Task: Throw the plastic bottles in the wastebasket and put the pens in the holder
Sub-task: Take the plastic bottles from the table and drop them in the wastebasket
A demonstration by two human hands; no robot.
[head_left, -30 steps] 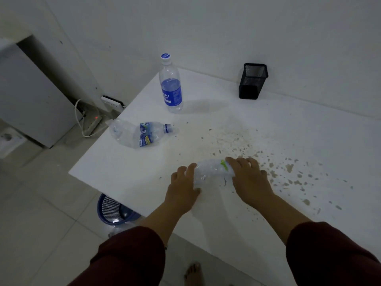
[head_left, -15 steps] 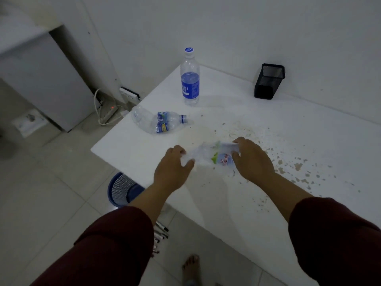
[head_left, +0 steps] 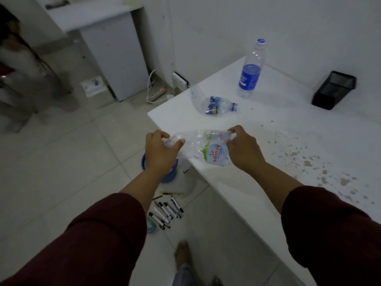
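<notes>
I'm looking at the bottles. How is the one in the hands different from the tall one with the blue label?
The Le Minerale bottle is crushed flat and crinkly; the blue-label bottle keeps its round shape. The Le Minerale bottle is held sideways by the left hand and right hand at the table edge; the blue-label bottle stands upright, untouched, farther back. The blue-label bottle shows a blue cap; the other's cap end is hidden. Both are clear plastic.

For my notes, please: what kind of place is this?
Probably a plain indoor room, perhaps a home or office: a white table against a white wall, a tiled floor, and a power strip.
</notes>
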